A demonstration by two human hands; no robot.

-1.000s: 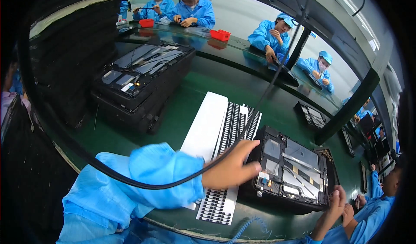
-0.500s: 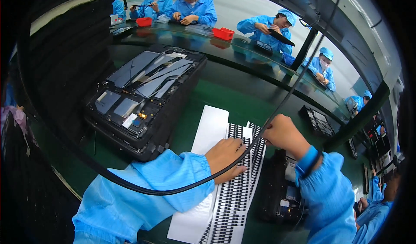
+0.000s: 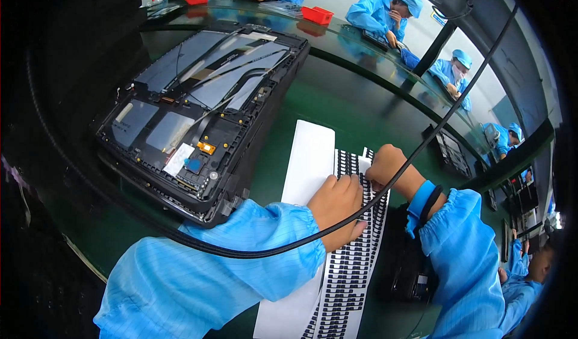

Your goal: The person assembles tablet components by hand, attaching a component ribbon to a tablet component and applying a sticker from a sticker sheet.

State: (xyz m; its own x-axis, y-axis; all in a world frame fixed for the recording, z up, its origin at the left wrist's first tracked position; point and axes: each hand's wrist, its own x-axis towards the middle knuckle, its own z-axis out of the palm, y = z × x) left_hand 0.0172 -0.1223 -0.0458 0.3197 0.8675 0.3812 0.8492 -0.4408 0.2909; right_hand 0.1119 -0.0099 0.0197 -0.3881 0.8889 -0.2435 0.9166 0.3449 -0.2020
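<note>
White sheets covered with rows of small black stickers (image 3: 349,279) lie on the green work table, partly over a plain white sheet (image 3: 304,164). My left hand (image 3: 338,209) rests flat on the sticker sheets, its fingers stretched toward their far end. Close beside those fingertips, my right hand (image 3: 391,167) is closed in a pinch at the far end of the sheets. What it pinches, if anything, is hidden. To the left stands a stack of opened tablets (image 3: 198,110), the top one showing grey battery cells, dark cables and a small orange connector.
A black cable (image 3: 289,249) loops across the front of the view. Another dark device stack (image 3: 415,273) stands under my right forearm. A glass shelf (image 3: 337,44) with a red bin (image 3: 317,15) runs along the back, where several co-workers in blue sit.
The view has shifted, so the tablet stack looks larger and higher. My right hand has come down closer to the left fingertips at the sheet. My left hand stays on the stickers.
</note>
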